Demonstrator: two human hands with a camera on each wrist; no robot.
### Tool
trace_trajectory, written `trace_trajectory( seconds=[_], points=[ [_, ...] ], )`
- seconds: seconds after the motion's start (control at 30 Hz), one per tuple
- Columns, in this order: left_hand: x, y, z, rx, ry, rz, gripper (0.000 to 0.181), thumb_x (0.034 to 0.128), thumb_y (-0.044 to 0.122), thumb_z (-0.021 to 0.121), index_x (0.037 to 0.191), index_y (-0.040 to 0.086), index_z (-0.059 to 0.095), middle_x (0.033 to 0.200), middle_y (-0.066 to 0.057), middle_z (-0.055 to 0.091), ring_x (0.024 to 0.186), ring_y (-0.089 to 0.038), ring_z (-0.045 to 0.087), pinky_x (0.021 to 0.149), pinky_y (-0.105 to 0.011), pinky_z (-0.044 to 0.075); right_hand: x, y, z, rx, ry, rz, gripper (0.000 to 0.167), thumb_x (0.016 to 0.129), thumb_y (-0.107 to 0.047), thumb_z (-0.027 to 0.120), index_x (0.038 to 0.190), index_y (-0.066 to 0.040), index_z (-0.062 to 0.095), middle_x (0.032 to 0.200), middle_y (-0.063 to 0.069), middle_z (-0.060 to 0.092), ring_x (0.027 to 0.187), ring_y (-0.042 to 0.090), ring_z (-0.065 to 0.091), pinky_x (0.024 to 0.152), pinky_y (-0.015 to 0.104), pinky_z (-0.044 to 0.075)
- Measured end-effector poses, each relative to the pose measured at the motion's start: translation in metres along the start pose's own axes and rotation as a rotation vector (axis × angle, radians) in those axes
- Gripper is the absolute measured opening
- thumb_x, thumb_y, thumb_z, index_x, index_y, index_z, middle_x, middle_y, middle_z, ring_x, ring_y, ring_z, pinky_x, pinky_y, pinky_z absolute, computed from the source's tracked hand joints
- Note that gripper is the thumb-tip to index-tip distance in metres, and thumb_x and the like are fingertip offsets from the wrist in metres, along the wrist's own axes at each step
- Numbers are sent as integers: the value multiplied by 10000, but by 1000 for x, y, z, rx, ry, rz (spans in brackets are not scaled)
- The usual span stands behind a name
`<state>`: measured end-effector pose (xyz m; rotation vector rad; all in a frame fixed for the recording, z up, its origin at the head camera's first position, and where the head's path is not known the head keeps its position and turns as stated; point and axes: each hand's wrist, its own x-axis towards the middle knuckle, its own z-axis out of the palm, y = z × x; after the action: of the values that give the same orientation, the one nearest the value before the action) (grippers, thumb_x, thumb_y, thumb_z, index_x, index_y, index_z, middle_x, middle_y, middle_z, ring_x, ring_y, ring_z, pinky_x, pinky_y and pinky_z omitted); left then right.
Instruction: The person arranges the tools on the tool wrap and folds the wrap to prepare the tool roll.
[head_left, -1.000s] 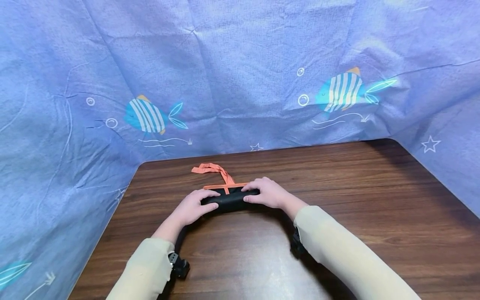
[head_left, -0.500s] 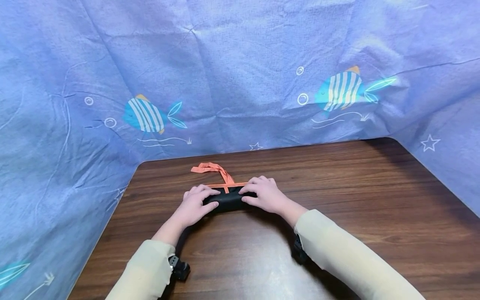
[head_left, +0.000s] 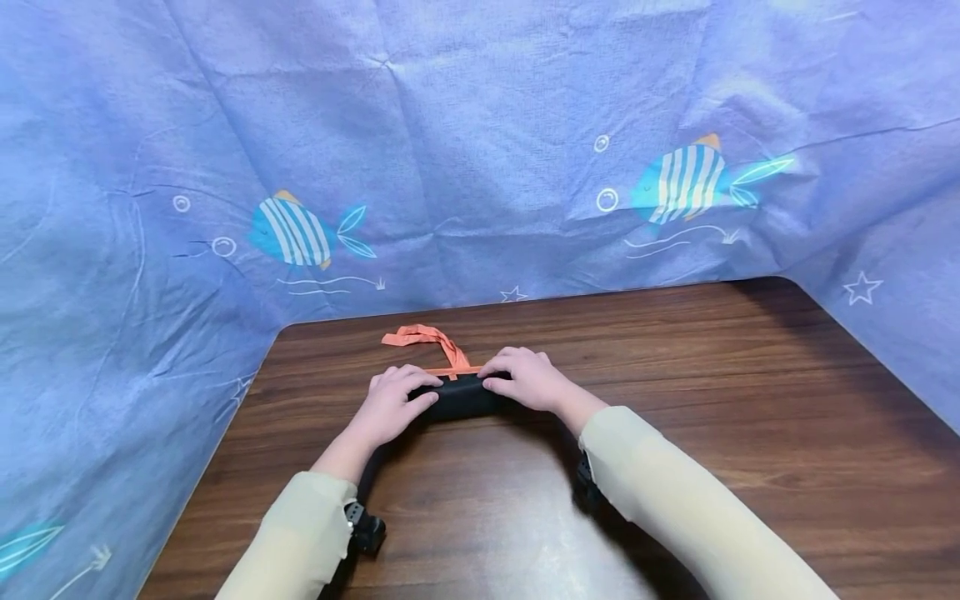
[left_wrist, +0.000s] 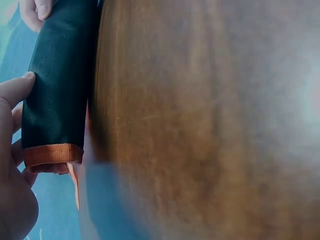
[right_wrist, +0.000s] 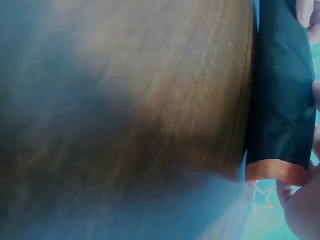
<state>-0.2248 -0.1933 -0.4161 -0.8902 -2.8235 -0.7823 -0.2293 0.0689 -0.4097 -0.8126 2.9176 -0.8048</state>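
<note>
A black rolled-up fabric piece [head_left: 461,402] with orange edging lies across the far left part of the table. My left hand [head_left: 386,407] holds its left end, thumb on the near side and fingers over the top. At the right end, my right hand [head_left: 531,380] grips it the same way. Orange ties [head_left: 422,335] trail from its far edge. In the left wrist view the black roll [left_wrist: 60,85] ends in an orange band [left_wrist: 52,155], its end looking hollow. The right wrist view has a similar orange band [right_wrist: 278,171] at the other end.
The brown wood-grain table [head_left: 712,400] extends right and toward me. A blue cloth [head_left: 480,150] printed with fish hangs behind it and at both sides. Small black devices, such as the left one [head_left: 367,532], sit at my wrists.
The roll has turned a little away from me, and less of the flat strip before the orange edge shows. Both hands have shifted slightly forward with it. The ties stay in place.
</note>
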Motion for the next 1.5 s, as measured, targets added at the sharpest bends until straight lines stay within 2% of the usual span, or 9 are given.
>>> trace_trajectory(
  seconds=[0.2,0.37,0.53,0.7,0.9,1.07,1.17,1.3,1.5],
  points=[
    [6,-4,-1,-41,-31,-52,235,936,280,578,1142,212,669,1108,20,610,1057,-236,515,888,-504,279,4,5,3,0,20,5,235,942,-341,541,1112,-259,680,1110,-36,607,1104,205,519,861,492,346],
    [8,-5,-2,-58,-48,-77,238,938,286,574,1145,218,668,1126,16,614,1096,-235,508,905,-501,265,2,8,3,-11,32,-57,269,922,-328,579,1161,-236,660,1137,-1,598,1105,229,512,873,507,362],
    [8,-5,-3,-59,-39,-92,239,940,281,571,1152,232,669,1143,16,617,1112,-238,504,909,-502,262,0,10,3,-54,28,-108,388,848,-361,667,1211,-226,630,1135,26,583,1073,243,508,857,484,380],
    [8,-6,0,-31,-20,-105,258,953,270,548,1187,227,648,1165,5,616,1127,-257,505,918,-513,276,1,10,6,-116,-4,-95,476,843,-421,660,1279,-248,579,1169,6,575,1096,240,489,859,482,356],
    [8,-7,5,-18,18,-115,239,961,259,533,1170,225,645,1177,-3,609,1135,-256,508,936,-509,268,3,10,7,-127,-38,-49,503,874,-458,610,1333,-266,533,1225,-7,564,1125,247,463,862,488,329],
    [6,-8,6,-2,-12,-129,361,913,406,582,1228,234,624,1220,-6,586,1174,-247,484,948,-512,239,3,11,4,-114,-82,-21,518,887,-455,594,1362,-269,501,1273,1,540,1162,262,437,895,506,328],
    [5,-8,6,39,-31,-102,477,852,464,642,1270,238,595,1240,-21,558,1173,-262,465,942,-520,233,2,11,1,-96,-91,-17,547,875,-441,617,1372,-254,491,1282,15,530,1176,270,425,916,520,321],
    [3,-9,4,88,-19,-62,536,797,420,720,1290,263,582,1229,-61,495,1127,-296,423,929,-532,233,0,14,0,-76,-89,-33,601,846,-432,657,1381,-224,479,1294,28,516,1187,274,415,928,518,320],
    [-1,-16,2,139,-41,-19,597,783,370,747,1337,300,536,1180,-55,479,1079,-283,423,919,-530,247,-6,26,-2,-65,-49,-38,599,822,-431,689,1347,-213,502,1308,29,508,1194,277,420,944,523,323]
  ],
)
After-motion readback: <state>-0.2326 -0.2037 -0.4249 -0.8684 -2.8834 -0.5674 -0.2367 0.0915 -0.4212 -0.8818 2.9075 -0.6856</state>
